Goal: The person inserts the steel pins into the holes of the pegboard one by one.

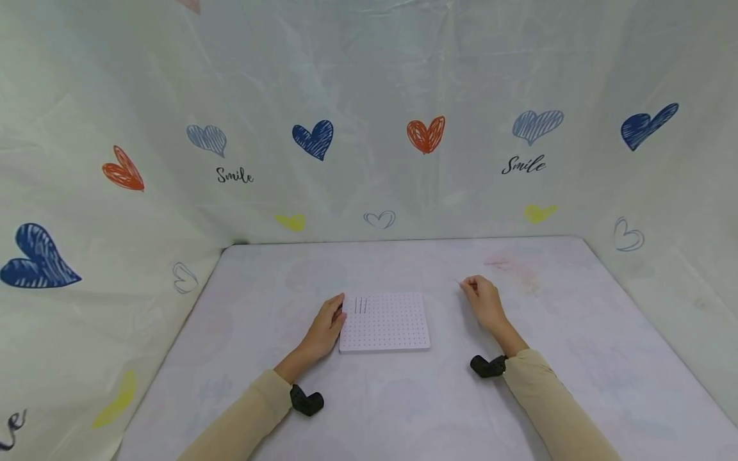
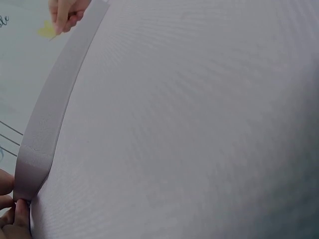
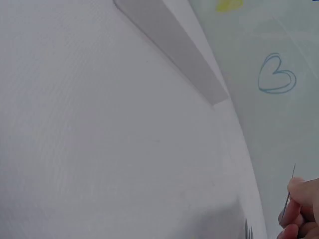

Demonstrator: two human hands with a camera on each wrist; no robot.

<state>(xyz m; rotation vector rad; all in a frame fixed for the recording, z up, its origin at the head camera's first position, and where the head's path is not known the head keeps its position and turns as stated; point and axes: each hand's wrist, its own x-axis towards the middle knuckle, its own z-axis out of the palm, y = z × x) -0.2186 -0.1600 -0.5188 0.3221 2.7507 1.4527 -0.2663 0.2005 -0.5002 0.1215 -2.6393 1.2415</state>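
Left hand [image 1: 327,328] rests at the left edge of a white perforated board [image 1: 385,323], fingers laid against its side, steadying it rather than gripping; the left wrist view shows fingertips [image 2: 9,199] touching the board's corner. The board lies flat near the middle of the desk [image 1: 576,358]. Three thin pins [image 1: 360,305] stand upright in holes near its far left corner, close together in a row. Right hand [image 1: 482,299] sits well to the right of the board, apart from it, fingers closed together in a pinch on a fine pin [image 3: 288,196]; in the head view it shows only as a hairline at the fingertips, so its length is hard to judge, but the right wrist view shows it held between thumb and finger. Step in hand, as I read it: another pin is picked up and the board is braced to receive it. The next move seems to call for carrying the pin over to the free hole beside the standing row, keeping it upright, and seating it straight down without knocking its neighbours while the left hand stops the board sliding. Heart-printed sheeting [image 1: 369,128] encloses the desk.
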